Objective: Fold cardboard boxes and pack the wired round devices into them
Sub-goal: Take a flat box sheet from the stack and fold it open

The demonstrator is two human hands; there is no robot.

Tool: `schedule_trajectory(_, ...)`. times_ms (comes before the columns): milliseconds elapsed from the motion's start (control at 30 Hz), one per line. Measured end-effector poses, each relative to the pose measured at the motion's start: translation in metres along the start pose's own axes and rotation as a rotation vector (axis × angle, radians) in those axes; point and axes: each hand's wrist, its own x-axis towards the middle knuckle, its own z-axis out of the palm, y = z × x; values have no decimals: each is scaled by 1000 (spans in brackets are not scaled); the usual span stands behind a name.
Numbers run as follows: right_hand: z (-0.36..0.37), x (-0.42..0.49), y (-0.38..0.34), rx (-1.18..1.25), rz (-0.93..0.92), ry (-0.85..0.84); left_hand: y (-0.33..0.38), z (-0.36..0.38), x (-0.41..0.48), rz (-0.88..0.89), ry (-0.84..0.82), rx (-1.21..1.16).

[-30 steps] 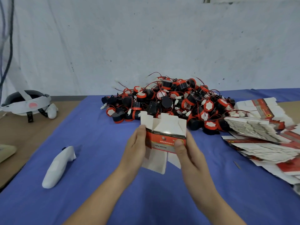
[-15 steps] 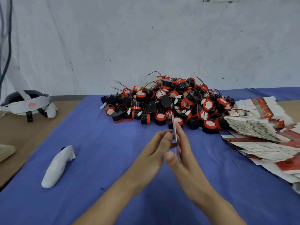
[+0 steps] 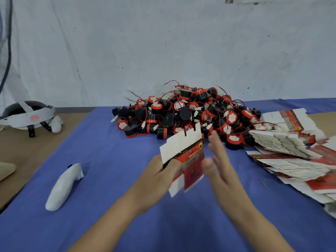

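My left hand [image 3: 160, 176] grips the cardboard box [image 3: 183, 151], which is flat and unopened. I hold it upright over the blue cloth [image 3: 109, 160], just in front of the pile of wired round devices [image 3: 189, 113]. My thumb lies across the red printed face and my other fingers are hidden behind it. My right hand [image 3: 220, 168] is flat, fingers straight and close together, just beside the box's right edge. It is blurred, so I cannot tell whether it touches. The card looks thin and light, probably stiff across each panel but ready to give at the creases. I judge the white end flaps too flimsy to hold by, so the printed middle band is the place. Pressing its two creased edges toward each other should open it. The devices look small and hard with tangled wires, so I would lift one by its round body, not by the lead.
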Motion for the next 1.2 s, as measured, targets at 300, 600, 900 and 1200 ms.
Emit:
schedule_trajectory(300,21,-3,-7,228,91,-55,-8,16,0,81,15,-71)
schedule_trajectory(600,23,-5,-8,22,-106,-97,-7,16,-1,106,154,-206)
schedule_trajectory(900,28,-8,-8,-46,-115,-30,-14,17,-4,126,177,-139)
schedule_trajectory(1200,22,-5,-14,-11,-91,4,-4,14,2,181,172,-262)
